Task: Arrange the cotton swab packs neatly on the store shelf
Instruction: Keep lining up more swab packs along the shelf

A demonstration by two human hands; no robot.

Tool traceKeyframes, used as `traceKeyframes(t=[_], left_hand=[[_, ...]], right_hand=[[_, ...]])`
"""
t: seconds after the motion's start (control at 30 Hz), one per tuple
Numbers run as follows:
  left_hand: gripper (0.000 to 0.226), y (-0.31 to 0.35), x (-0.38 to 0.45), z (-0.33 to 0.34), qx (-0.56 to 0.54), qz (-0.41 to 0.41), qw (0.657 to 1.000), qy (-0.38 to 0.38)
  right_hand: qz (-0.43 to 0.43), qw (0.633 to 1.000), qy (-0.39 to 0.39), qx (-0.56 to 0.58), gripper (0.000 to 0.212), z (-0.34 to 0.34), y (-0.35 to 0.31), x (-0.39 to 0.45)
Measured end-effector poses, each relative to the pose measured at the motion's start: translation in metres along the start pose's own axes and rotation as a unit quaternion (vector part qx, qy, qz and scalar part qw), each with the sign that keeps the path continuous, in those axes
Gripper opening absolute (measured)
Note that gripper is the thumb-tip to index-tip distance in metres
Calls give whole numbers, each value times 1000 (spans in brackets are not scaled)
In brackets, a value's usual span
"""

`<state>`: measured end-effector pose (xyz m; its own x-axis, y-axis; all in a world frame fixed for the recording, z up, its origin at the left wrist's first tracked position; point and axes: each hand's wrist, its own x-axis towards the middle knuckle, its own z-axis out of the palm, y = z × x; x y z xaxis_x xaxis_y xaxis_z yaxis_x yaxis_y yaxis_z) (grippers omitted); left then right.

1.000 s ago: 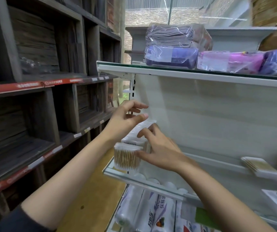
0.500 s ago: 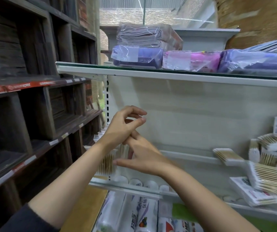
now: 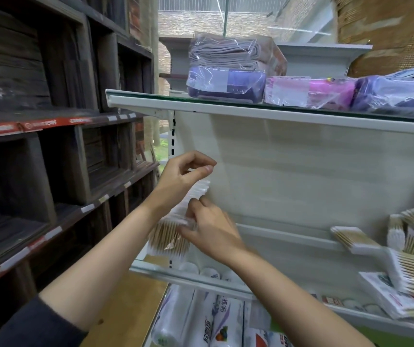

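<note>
While both hands work at the shelf's left end, swab packs stand in a row there.
Right hand [image 3: 211, 231] pinches the front cotton swab pack [image 3: 168, 236]; left hand [image 3: 183, 179] hovers above, loosely curled, holding nothing. Loose packs [image 3: 411, 249] lie jumbled at right on the white shelf [image 3: 193, 278].

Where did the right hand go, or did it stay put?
No, it has hardly moved: the right hand stays on the cotton swab packs, just right of the shelf's slotted post.
</note>
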<state>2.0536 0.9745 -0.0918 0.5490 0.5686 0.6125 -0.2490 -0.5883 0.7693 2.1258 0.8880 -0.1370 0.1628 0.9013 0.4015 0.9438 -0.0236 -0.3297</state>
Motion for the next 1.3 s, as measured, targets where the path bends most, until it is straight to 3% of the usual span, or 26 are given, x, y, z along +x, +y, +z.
traceKeyframes(t=[0.17, 0.27, 0.63, 0.8, 1.03, 1.3], left_hand=[[17, 0, -8, -19, 21, -23, 1000, 4], [7, -1, -13, -29, 38, -35, 999, -2], [11, -3, -32, -59, 108, -41, 993, -25], [8, -7, -37, -73, 169, -53, 980, -95], [22, -14, -46, -87, 292, -35, 937, -186], [13, -19, -42, -91, 325, -57, 923, -197]], right_hand=[[24, 999, -20, -11, 21, 2, -7, 4], [33, 999, -39, 9, 24, -1, -5, 6], [18, 997, -36, 67, 28, -10, -2, -2], [18, 997, -35, 64, 29, -12, -1, -3], [-3, 998, -22, 58, 21, -9, 6, 1], [-20, 997, -18, 71, 16, -3, 12, 6]])
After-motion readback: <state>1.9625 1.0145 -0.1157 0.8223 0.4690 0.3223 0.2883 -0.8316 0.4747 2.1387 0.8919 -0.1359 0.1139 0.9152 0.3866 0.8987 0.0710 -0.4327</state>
